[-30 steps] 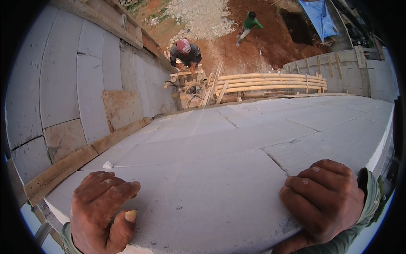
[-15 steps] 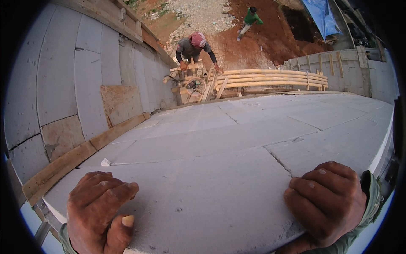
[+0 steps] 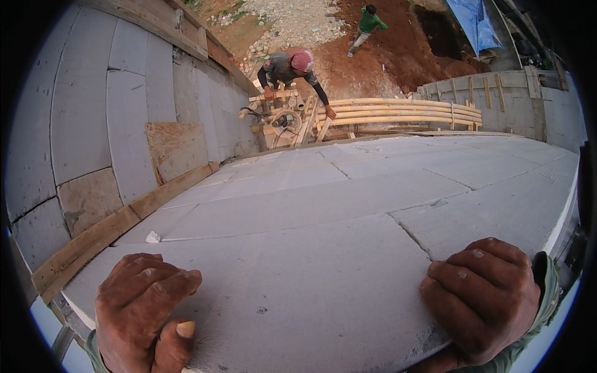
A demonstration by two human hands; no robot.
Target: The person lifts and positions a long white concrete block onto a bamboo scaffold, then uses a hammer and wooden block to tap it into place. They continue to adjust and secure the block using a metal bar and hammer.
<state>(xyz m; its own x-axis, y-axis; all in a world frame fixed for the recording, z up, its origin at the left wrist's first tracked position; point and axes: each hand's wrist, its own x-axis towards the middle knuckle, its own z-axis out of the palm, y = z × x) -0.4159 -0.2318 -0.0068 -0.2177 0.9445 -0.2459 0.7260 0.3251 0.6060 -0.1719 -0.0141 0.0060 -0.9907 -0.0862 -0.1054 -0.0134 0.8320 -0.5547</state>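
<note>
Grip of the left hand [image 3: 146, 304] is loosely curled at the wall's near edge, thumb apart from the fingers, nothing seen in it; the right hand [image 3: 482, 298] bends its fingers over that edge, though whether it clasps I cannot tell; the wall's blocks look laid and joined, while what is left cannot be judged; the wall [image 3: 292, 286] lies beneath and between both hands; beyond its far edge, a worker [image 3: 282, 65] reaches toward bamboo poles [image 3: 404, 110].

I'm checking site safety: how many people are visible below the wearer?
2: a dark-sleeved person at the bamboo poles; a green-shirted person on the reddish soil. Others may be hidden.
</note>
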